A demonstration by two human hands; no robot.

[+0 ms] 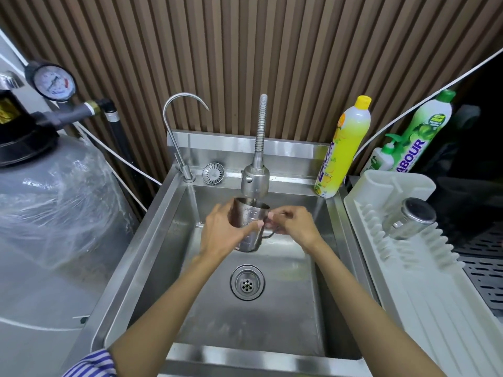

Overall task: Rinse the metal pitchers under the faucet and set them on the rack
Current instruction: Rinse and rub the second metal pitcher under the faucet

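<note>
Both hands grip one pitcher upright under the faucet, left hand fingers round its body, right hand fingers pinching the handle; rack lies rightward, nearer the right hand.

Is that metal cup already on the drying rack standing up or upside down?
Upside down and tilted. The pitcher on the rack shows its flat closed base upward, leaning among the white rack prongs.

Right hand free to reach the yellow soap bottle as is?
Probably not: the right hand is pinching the handle of the pitcher under the faucet. The path to the yellow bottle itself looks clear.
</note>
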